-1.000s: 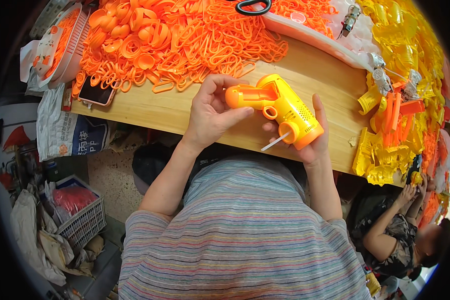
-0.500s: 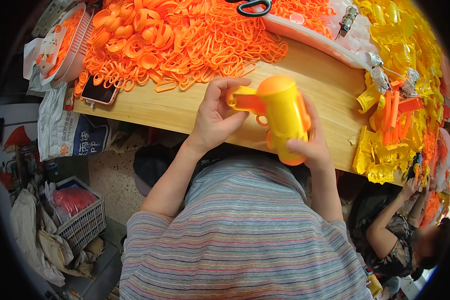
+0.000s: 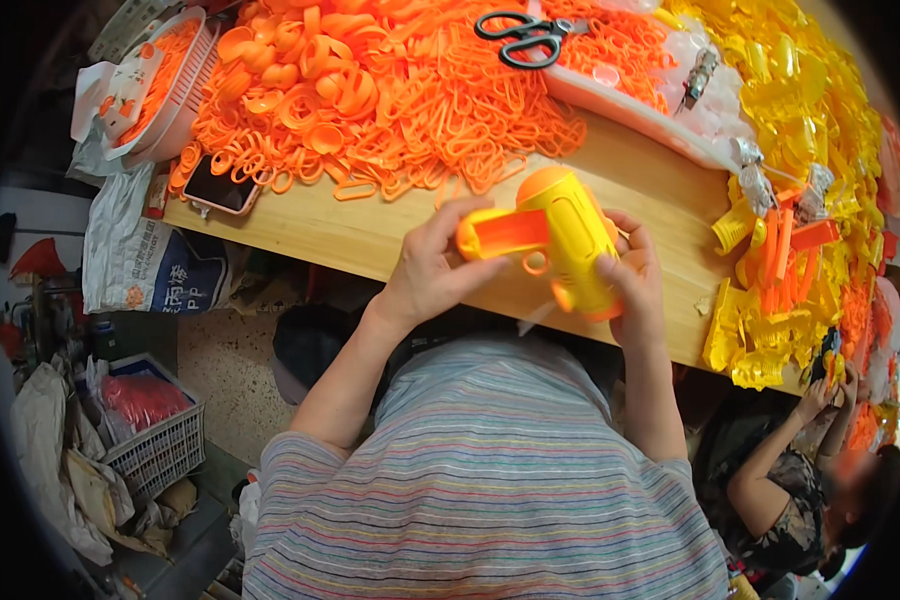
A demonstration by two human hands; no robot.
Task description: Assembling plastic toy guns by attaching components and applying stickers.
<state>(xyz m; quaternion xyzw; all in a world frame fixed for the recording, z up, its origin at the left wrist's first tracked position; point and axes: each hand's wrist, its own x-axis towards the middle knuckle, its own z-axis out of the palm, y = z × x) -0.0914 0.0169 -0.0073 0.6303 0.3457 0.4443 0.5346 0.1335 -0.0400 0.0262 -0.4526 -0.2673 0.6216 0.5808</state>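
A yellow and orange plastic toy gun (image 3: 575,243) is between my two hands, over the near edge of the wooden table (image 3: 340,232). My left hand (image 3: 438,262) pinches the end of its handle, the thumb below and the fingers behind. The handle's open orange inside faces up, with a small orange ring-shaped trigger (image 3: 536,263) beside it. My right hand (image 3: 634,275) is wrapped round the thick yellow body, thumb on top. A rounded orange cap (image 3: 547,183) covers the body's far end. Some of my right fingers are hidden behind the body.
Orange loops and caps (image 3: 400,95) are heaped at the back. Black-handled scissors (image 3: 523,38) lie by a white tray (image 3: 650,105). A phone (image 3: 222,185) is near a basket (image 3: 175,95) at left. Yellow parts (image 3: 795,110) pile up at right, where another person (image 3: 785,490) sits.
The toy gun has tilted, its lower end swinging right, and its handle's open side shows more. Both hands still hold it. The view has shifted, bringing the scissors fully into sight.
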